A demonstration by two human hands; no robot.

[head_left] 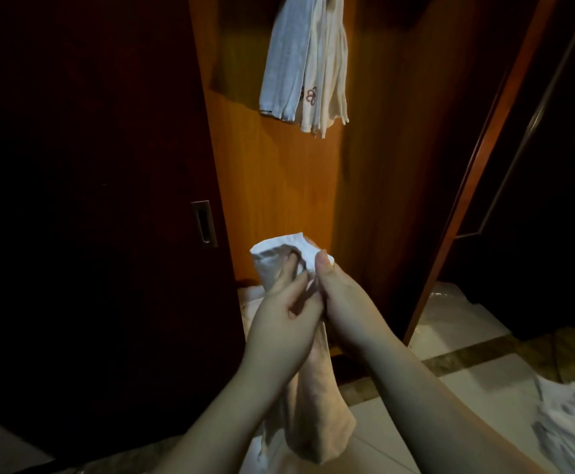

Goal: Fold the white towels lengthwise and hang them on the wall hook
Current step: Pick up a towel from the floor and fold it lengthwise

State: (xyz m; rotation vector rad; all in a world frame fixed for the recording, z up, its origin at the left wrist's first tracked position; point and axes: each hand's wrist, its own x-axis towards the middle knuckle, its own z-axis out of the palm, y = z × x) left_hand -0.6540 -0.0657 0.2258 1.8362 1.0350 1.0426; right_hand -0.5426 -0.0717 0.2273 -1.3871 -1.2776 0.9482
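Head view shows a white towel [308,398] held up in front of a wooden wall panel [279,186], its top end bunched into a fold near chest height and its long body hanging down between the forearms, the lower end flaring out just above the floor. Both hands meet at the towel's upper part: the left hand [288,313] has its fingers curled into the cloth from the left, and the right hand [342,299] pinches the folded top edge between thumb and fingers from the right. Higher on the panel, several pale towels [308,59] already hang in a narrow bundle, one bearing a small flower motif; the hook itself is out of sight at the top edge. To the left stands a dark sliding door [91,200] with a recessed metal handle [204,224]. Low at right, more white towels [573,419] lie heaped on the tiled floor [477,340].
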